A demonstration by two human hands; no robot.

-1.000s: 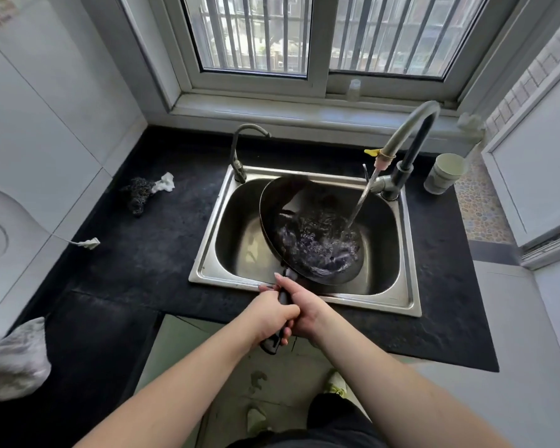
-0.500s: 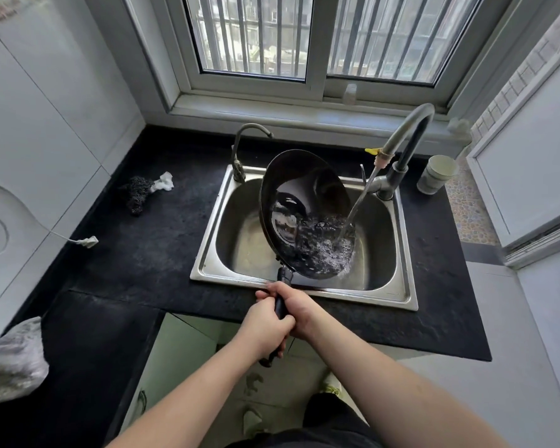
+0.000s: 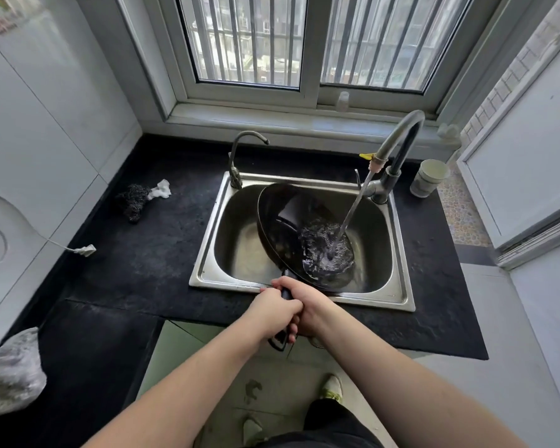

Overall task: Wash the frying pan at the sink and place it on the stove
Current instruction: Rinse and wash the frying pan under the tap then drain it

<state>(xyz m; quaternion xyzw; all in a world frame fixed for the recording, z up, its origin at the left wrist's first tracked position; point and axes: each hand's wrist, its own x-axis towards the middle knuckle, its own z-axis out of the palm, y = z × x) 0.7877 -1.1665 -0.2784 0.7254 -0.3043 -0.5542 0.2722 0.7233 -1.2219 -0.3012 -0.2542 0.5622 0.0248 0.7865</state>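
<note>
A black frying pan (image 3: 282, 227) sits tilted inside the steel sink (image 3: 207, 273), its handle pointing toward me over the front rim. Water streams from the tall faucet (image 3: 398, 140) into the pan's right side and foams there. My left hand (image 3: 272, 310) and my right hand (image 3: 307, 305) are both closed around the pan's handle, side by side, just in front of the sink's front edge. The handle's end pokes out below my hands. No stove is in view.
A second, smaller tap (image 3: 240, 153) stands at the sink's back left corner. On the black counter lie a steel scrubber with a white scrap (image 3: 136, 198) and a white plug (image 3: 84, 250). A white cup (image 3: 429, 177) stands right of the faucet. A plastic bag (image 3: 10, 373) sits lower left.
The pan, raised and steeply tilted half a second ago, has come back down lower into the sink, and the water now lands on its right side. Both hands keep their grip.
</note>
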